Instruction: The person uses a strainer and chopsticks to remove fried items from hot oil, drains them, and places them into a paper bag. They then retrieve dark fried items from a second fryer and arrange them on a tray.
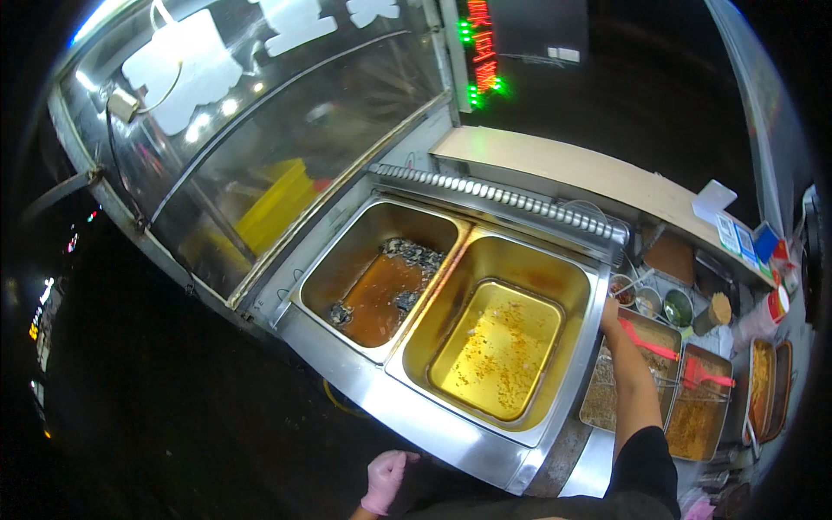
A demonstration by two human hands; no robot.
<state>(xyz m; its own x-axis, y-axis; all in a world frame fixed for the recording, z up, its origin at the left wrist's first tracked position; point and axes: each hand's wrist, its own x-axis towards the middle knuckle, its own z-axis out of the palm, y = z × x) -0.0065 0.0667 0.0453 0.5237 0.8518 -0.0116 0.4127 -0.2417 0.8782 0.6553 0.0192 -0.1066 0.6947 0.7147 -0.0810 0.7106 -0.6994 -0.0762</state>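
My left hand (388,481), in a pink glove, hangs low before the steel counter front (448,426). Its fingers are curled and nothing shows in it. My bare right hand (610,317) reaches past the right rim of a steel basin (416,354) to the back corner beside the seasoning trays; its fingers are too unclear to tell a grip. Clear yellow oil (507,354) with floating crumbs lies in this basin. In the neighbouring basin (348,237), brown liquid (383,292) lies with dark clumps (416,252) along its edges.
Right of my arm are a seasoning tray (598,396) with a red brush (650,341), another tray (695,429) and small condiment bowls (678,307). Behind the basins runs a ribbed metal tube (481,188) below a pale shelf (552,153). A clear panel (338,97) stands left.
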